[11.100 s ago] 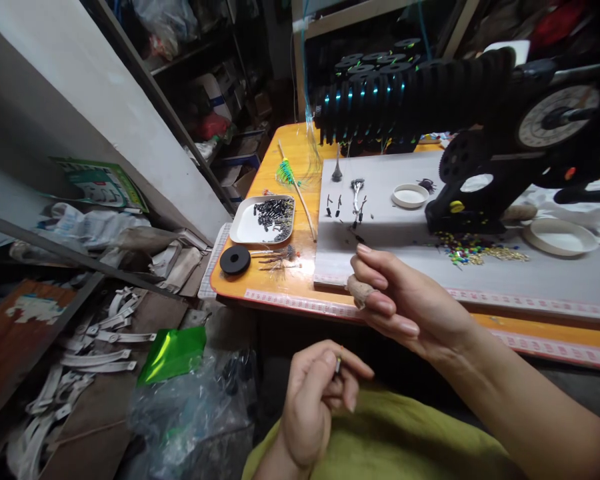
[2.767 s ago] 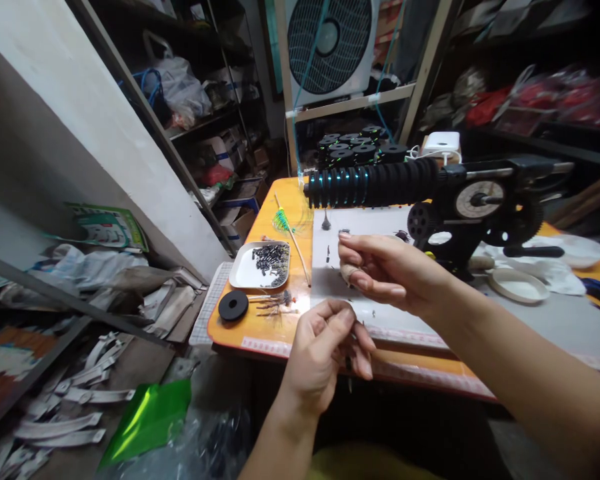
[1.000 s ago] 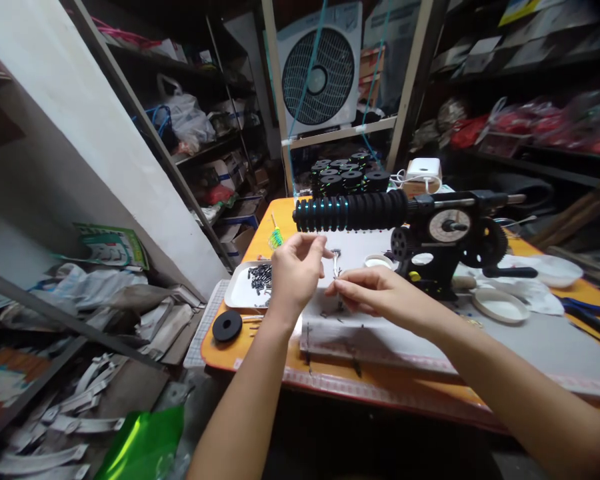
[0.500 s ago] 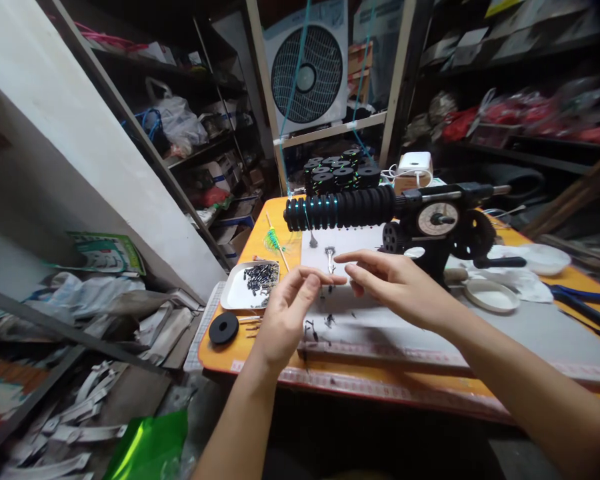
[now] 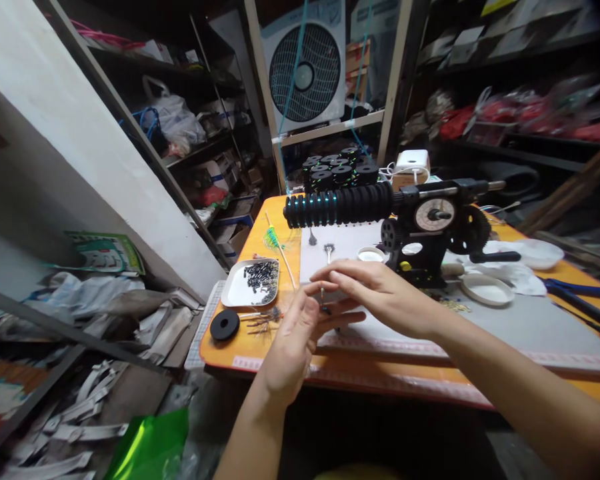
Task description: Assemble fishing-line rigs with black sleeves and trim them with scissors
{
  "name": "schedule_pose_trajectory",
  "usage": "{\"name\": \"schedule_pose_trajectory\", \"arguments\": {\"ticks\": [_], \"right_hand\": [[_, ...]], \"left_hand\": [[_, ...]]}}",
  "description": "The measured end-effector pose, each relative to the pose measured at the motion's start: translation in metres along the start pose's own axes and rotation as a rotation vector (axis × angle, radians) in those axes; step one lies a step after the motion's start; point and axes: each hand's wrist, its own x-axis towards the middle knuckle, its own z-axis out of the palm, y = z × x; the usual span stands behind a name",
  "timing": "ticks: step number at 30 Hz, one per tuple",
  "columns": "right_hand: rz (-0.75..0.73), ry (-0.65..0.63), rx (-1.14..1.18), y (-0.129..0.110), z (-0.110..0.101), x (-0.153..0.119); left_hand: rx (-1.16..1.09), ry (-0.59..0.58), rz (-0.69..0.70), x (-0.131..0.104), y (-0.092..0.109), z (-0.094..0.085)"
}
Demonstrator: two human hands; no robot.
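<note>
My left hand is raised over the front left of a pale mat. Its thumb and index finger are drawn together, and the other fingers stretch to the right. My right hand meets it from the right, its thumb and forefinger close together over the left fingertips. Whatever is pinched there is too small or hidden to make out. A small dark piece shows just below the fingers. Beyond them, a thin white stick with a dark tufted end and a dark grey teardrop-shaped piece lie on the mat.
Behind the hands stands a hand-cranked winding machine with a row of black spools. A white tray of small black parts and a black foam disc lie left. Blue-handled pliers and a shallow dish lie right.
My right hand has moved left and slightly down, so its fingers now overlap my left fingertips. The left hand's other fingers have stretched out to the right. The thread hanging from the spools is no longer visible.
</note>
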Motion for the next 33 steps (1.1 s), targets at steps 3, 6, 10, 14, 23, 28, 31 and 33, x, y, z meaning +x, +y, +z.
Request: {"name": "schedule_pose_trajectory", "arguments": {"ticks": [3, 6, 10, 14, 23, 28, 31, 33], "right_hand": [[0.013, -0.009, -0.085, 0.002, 0.001, -0.003], [0.02, 0.053, -0.229, 0.006, 0.002, -0.008], [0.036, 0.215, -0.434, 0.007, 0.0, -0.011], [-0.01, 0.227, -0.755, 0.002, -0.002, -0.008], [0.007, -0.002, -0.809, 0.018, 0.01, -0.002], [0.049, 0.035, -0.725, 0.023, 0.008, -0.009], [0.08, 0.246, -0.588, 0.01, 0.004, -0.013], [0.108, 0.383, -0.338, 0.0, 0.002, -0.016]], "left_hand": [[0.144, 0.118, 0.016, -0.004, -0.005, 0.0], [0.31, 0.207, 0.052, -0.005, -0.005, 0.003], [0.5, 0.315, 0.127, -0.008, -0.003, 0.009], [0.261, 0.286, 0.053, -0.01, -0.007, 0.01], [0.369, 0.381, 0.065, -0.024, 0.002, 0.002], [0.323, 0.314, 0.098, -0.021, 0.005, 0.003], [-0.069, 0.23, -0.006, -0.019, -0.005, 0.01], [-0.249, 0.174, -0.076, -0.019, -0.012, 0.014]]}}
